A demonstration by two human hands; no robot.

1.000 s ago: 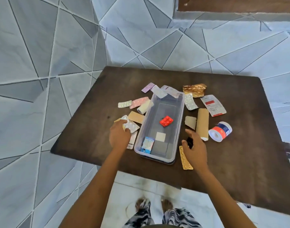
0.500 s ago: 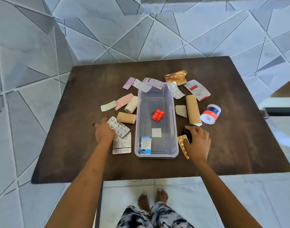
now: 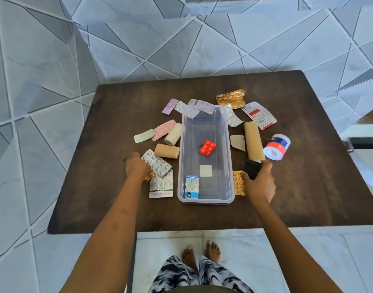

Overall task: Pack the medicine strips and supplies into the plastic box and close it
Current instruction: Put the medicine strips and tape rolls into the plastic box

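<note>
A clear plastic box (image 3: 182, 144) stands open in the middle of the dark wooden table (image 3: 308, 197). Inside it lie a red blister strip (image 3: 207, 148), a white square pad (image 3: 205, 170) and a blue-and-white sachet (image 3: 192, 186). My left hand (image 3: 137, 168) grips the left end of a silver blister strip (image 3: 158, 163), which lies over a printed foil strip (image 3: 161, 186). To the right of the box, my right hand (image 3: 259, 183) is closed around a small black item (image 3: 251, 167). Its thumb touches an orange pill strip (image 3: 238, 182).
More strips lie around the box: pink (image 3: 163, 130), yellow-green (image 3: 143, 135), lilac (image 3: 170, 106), gold foil (image 3: 231, 98), red-and-white (image 3: 258, 114). Tan bandage rolls (image 3: 166, 150) (image 3: 253, 140), a cream roll (image 3: 173, 133) and a tape roll (image 3: 276, 146) sit alongside. The table's near edge is by my feet.
My left hand has drawn back to the left end of the silver strip, uncovering it. My right hand has closed on the black item. The view has shifted.
</note>
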